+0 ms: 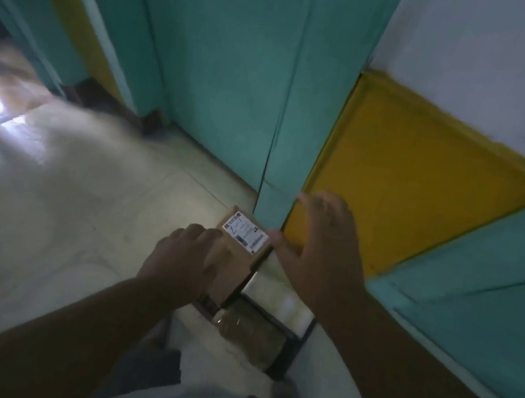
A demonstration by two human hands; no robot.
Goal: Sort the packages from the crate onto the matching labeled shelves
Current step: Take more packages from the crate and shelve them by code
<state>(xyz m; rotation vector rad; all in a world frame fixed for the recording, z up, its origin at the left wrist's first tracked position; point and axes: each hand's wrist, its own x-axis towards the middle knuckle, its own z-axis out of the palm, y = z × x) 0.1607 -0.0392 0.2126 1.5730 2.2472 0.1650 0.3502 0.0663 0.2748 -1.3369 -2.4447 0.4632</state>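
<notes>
Resting on the cardboard box (239,247) in the crate (295,339), the left hand (181,258) lies flat; the right hand (319,246) hovers beside it, grip spread apart.

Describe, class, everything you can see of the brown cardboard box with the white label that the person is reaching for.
The cardboard box is brown, flat-sided and looks like plain corrugated card. A white shipping label with dark print and barcodes, too blurred to read, covers its far top corner. It sits tilted at the far end of a dark crate on the pale floor, above other wrapped packages. The left hand lies on its near side; the right hand is spread beside its right edge, thumb at the corner.
</notes>
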